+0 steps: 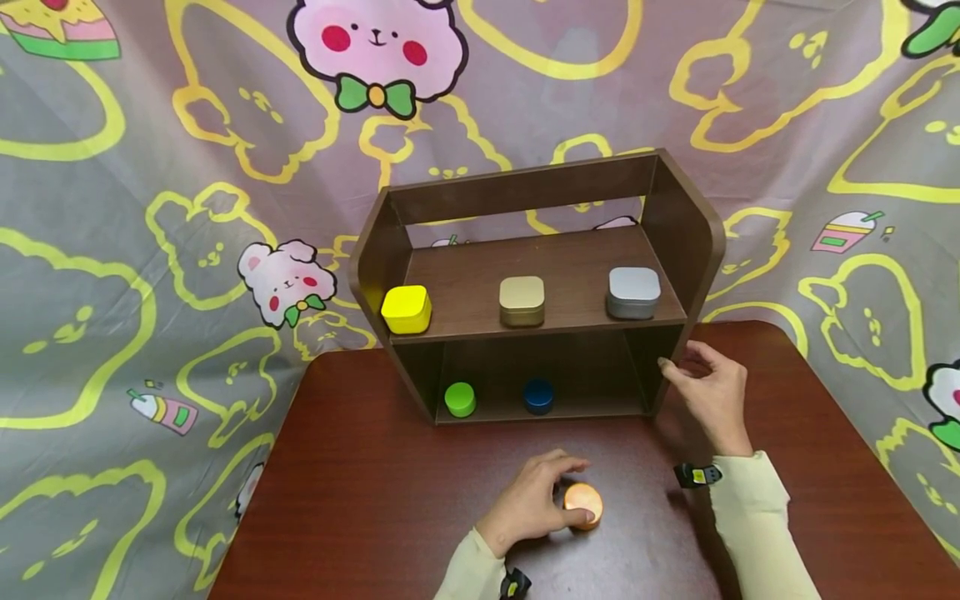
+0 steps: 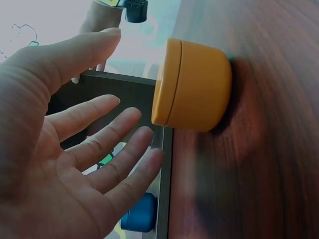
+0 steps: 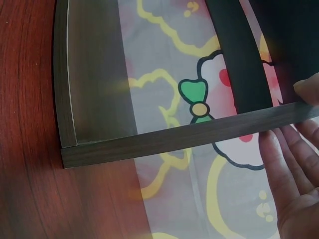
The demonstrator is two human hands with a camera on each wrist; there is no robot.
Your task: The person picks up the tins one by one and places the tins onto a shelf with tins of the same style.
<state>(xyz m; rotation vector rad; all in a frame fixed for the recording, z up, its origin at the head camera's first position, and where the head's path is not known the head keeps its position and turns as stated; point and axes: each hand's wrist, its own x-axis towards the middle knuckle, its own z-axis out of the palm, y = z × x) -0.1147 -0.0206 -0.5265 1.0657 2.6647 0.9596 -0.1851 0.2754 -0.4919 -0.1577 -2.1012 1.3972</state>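
A small round orange tin [image 1: 583,506] stands on the table, its lid uppermost. My left hand [image 1: 528,497] hovers beside it with fingers spread; the left wrist view shows a gap between the open palm and the tin's side [image 2: 199,84]. At the right end of a brown two-tier shelf [image 1: 540,331], my right hand [image 1: 712,398] grips the upright side panel [image 3: 199,128], thumb on the inner face and fingers on the outer one.
On the upper tier sit a yellow tin [image 1: 407,310], a gold tin [image 1: 522,301] and a silver tin [image 1: 633,293]. Below them are a green round tin [image 1: 460,400] and a blue round tin [image 1: 538,397]. A patterned cloth [image 1: 247,150] hangs behind the reddish-brown table [image 1: 337,500].
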